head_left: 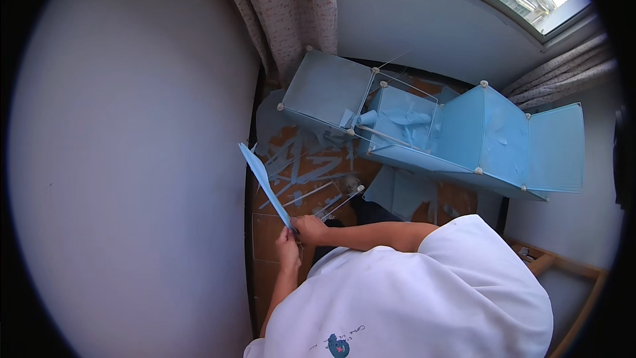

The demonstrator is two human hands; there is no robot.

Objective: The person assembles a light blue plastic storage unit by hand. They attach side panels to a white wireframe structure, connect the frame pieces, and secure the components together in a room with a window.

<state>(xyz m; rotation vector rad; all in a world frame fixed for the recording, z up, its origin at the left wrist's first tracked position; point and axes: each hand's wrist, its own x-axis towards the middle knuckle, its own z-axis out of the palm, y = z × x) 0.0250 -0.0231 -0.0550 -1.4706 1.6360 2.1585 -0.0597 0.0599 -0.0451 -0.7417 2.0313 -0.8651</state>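
A thin light-blue sheet (266, 187) stands nearly edge-on beside the wall, its far end slightly split apart. My left hand (287, 249) is closed around the near end of this sheet. Right against it is my right hand (310, 231), its fingers closed at the same end. Something small and dark shows between the two hands, too little of it to name. Whether the right hand grips the sheet or that dark thing is hidden.
A light-blue panel cube shelf (457, 126) with white connectors lies ahead, scraps inside one cube. Blue strips and offcuts (311, 169) litter the brown floor. A white wall (132, 159) rises close on the left. Curtains (291, 13) hang ahead; a wooden frame (570, 265) stands right.
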